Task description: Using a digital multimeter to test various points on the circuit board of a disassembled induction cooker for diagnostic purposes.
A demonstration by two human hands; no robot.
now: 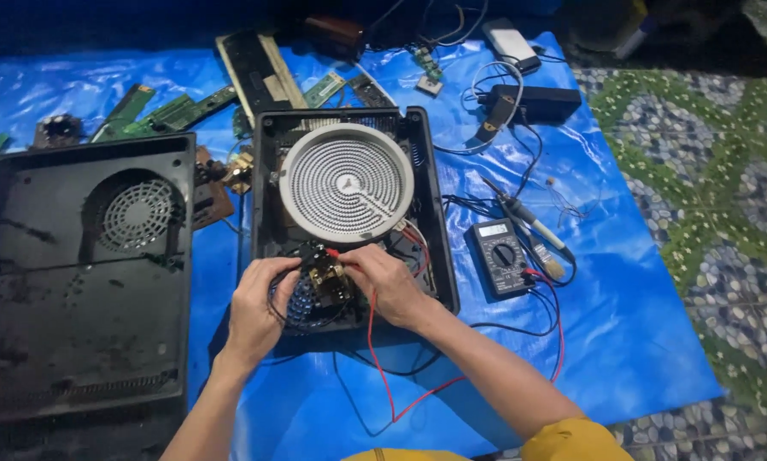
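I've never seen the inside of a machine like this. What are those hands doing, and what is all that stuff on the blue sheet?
The picture comes from a camera worn on a person's head, looking down at their own two hands. On a blue sheet lies an opened black cooker case with a round white heating coil inside. The left hand and the right hand meet at a small part with wires just below the coil; the right hand pinches a red-tipped test probe. Its red wire runs to a little meter on the right. The cooker's black bottom cover lies on the left, with green circuit boards behind.
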